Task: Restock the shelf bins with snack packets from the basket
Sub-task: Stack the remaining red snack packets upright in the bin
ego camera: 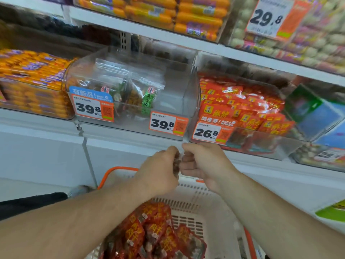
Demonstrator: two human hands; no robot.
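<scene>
A white basket (pixel 214 208) with orange handles stands below me, holding several red snack packets (pixel 149 234). Above it my left hand (pixel 158 171) and my right hand (pixel 203 163) meet with fingers curled, pinching a small dark packet (pixel 178 161) between them; most of it is hidden by the fingers. Straight ahead a clear shelf bin (pixel 179 101) holds two clear bags with green labels on its left side, while its right side is bare. To its right, another clear bin (pixel 276 144) is heaped with red-orange packets (pixel 242 109).
Price tags reading 39.8 (pixel 168 125) and 26.8 (pixel 211 132) hang on the bin fronts. Orange sausage packs (pixel 31 81) fill the bin at left and the upper shelf. A white shelf edge (pixel 130 135) runs just above my hands. A green and blue box sits far right.
</scene>
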